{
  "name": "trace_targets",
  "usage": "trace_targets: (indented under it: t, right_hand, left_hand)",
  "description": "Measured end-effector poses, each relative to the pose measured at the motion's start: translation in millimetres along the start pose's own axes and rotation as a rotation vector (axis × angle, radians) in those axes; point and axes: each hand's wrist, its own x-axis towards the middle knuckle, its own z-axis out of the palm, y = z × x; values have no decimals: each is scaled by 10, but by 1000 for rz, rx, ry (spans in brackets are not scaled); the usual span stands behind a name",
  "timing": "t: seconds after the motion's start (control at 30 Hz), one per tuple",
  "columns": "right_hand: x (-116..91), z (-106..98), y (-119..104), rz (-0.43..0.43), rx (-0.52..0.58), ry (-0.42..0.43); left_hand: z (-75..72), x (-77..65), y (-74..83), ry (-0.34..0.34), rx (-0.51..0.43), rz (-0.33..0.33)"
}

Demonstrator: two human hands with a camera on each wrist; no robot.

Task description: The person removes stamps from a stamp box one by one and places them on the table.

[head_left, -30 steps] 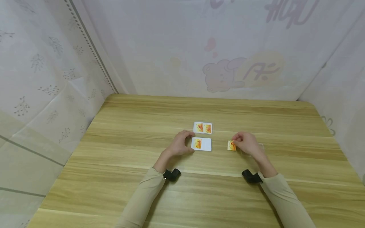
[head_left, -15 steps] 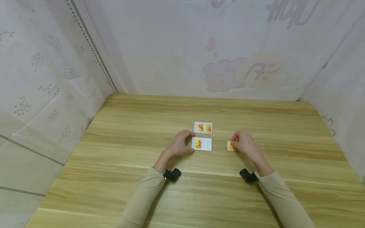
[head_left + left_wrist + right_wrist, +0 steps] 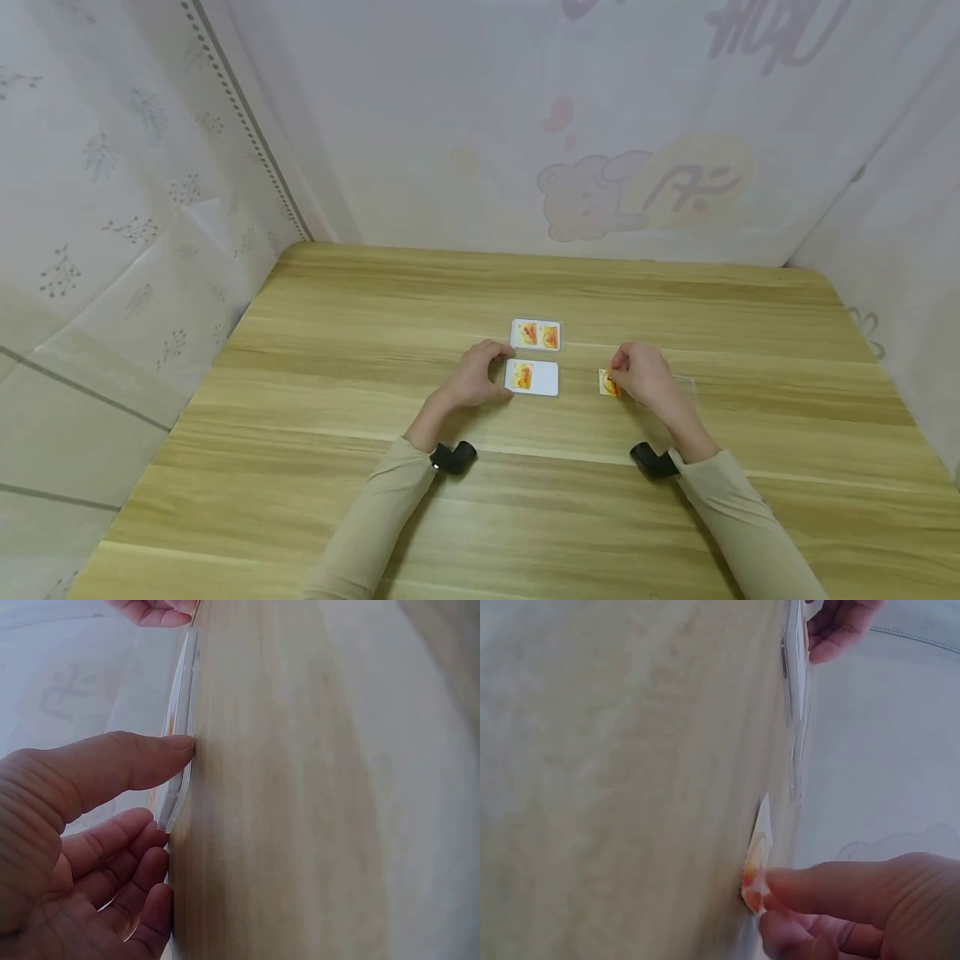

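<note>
My left hand [image 3: 474, 375] holds the left end of a white card in a clear case [image 3: 546, 378], thumb on its near edge and fingers by the far edge. One yellow-orange stamp lies on the card's left half; its right half is plain white. In the left wrist view the thumb [image 3: 169, 754] touches the case's side. To the right, my right hand [image 3: 647, 372] pinches a small yellow-orange stamp [image 3: 606, 383] by its right side. The right wrist view shows that stamp [image 3: 756, 859] between thumb and finger, tilted close to the table.
A second cased white card [image 3: 536, 335] bearing two stamps lies just behind the first. A clear, flat plastic piece [image 3: 686, 387] lies partly under my right wrist. The wooden table [image 3: 360, 325] meets a printed curtain [image 3: 420, 150] at the back.
My right hand has shifted slightly left and its fingers cover a bit more of the stamp. The left hand and both cards look unmoved.
</note>
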Motion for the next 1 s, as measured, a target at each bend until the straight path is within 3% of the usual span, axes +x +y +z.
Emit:
trace_targets:
  t: [0.43,1.0]
  right_hand:
    - [1,54,-38,-91,91,45]
    - [44,122,-203,-110,150,35]
  left_hand:
    - [8,4,-7,-6,-1,3]
    - [8,-5,12,-3,-25,-29]
